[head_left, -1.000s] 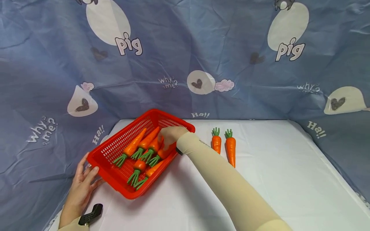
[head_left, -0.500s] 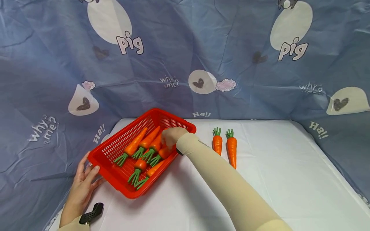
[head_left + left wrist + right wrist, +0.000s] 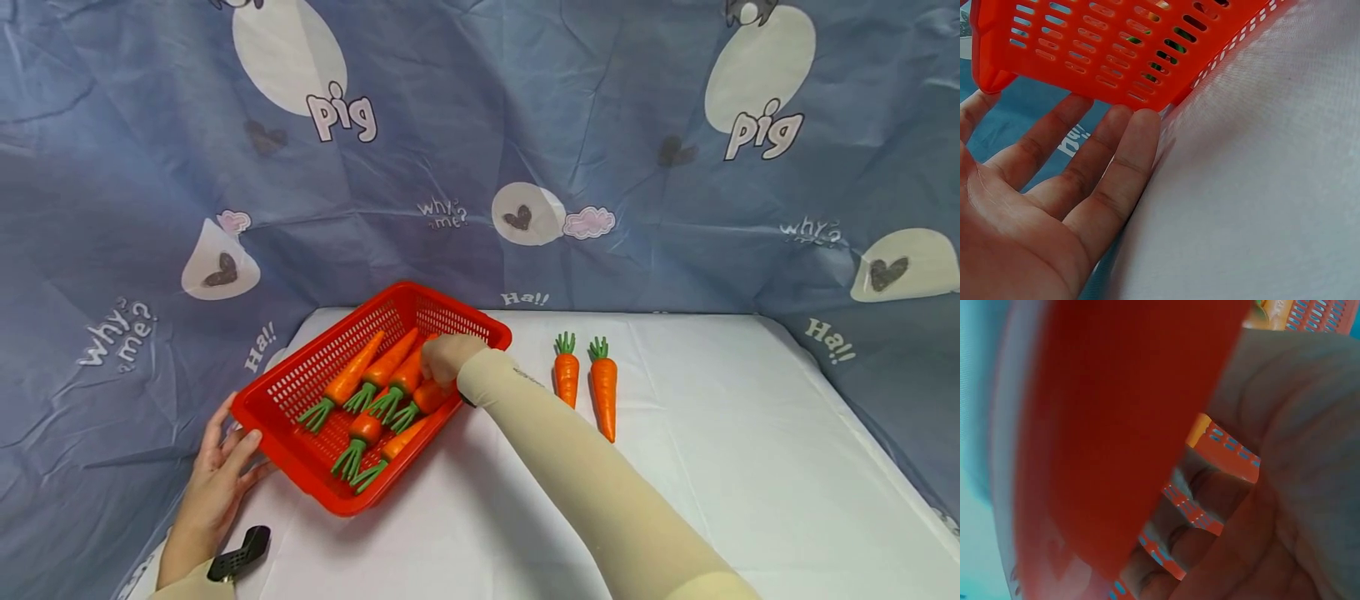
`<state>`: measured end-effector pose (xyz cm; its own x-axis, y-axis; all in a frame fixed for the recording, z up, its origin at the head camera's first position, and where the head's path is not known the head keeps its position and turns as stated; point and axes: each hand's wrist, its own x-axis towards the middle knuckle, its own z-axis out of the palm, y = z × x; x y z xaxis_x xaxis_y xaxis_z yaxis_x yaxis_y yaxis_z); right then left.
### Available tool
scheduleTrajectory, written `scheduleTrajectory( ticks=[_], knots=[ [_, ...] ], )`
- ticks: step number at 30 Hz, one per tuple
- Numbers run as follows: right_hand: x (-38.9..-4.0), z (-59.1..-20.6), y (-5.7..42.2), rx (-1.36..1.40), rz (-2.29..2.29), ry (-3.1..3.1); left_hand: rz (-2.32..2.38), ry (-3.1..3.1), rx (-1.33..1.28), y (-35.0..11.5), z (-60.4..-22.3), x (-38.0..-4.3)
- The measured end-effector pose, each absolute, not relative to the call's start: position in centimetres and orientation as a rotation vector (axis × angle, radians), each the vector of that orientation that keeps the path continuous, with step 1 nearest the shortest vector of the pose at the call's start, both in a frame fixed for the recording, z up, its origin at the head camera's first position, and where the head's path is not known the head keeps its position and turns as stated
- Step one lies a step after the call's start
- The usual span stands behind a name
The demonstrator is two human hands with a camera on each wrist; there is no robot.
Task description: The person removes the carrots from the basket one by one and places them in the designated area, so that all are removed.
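Observation:
A red plastic basket [image 3: 300, 479] stands slantwise on the white table, holding several orange carrots with green stems. At its near left corner is my left hand [image 3: 213, 492]; in the left wrist view fairly straight fingers [image 3: 1113, 181] touch the basket's lower edge. My right hand [image 3: 450, 357] is inside the basket, over the carrots near the far right wall. One carrot [image 3: 429, 397] runs beneath it, another carrot [image 3: 407, 375] lies just left. In the right wrist view its fingers [image 3: 1194, 550] bend, and a blurred red surface hides the tips, so any grip is unclear.
Two more carrots, a left one [image 3: 566, 379] and a right one [image 3: 603, 396], lie on the white table [image 3: 712, 467] right of the basket. A blue printed cloth [image 3: 637, 108] hangs behind and at the sides. The right forearm crosses the table.
My right hand has lifted slightly off the carrot below it, uncovering more of its top. The left hand stays at the basket's corner. The whole scene shifts slightly rightward in view.

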<state>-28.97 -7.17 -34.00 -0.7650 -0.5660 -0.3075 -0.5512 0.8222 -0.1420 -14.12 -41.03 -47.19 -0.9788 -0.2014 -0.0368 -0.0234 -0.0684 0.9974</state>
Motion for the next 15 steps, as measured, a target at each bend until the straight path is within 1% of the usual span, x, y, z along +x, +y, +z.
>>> scheduleTrajectory(
  ticks=[15],
  knots=[
    [-28.89, -33.91, -7.04, -0.923, -0.037, 2.662, -2.189, -2.053, 0.209, -40.98, -47.3, -14.27]
  ],
)
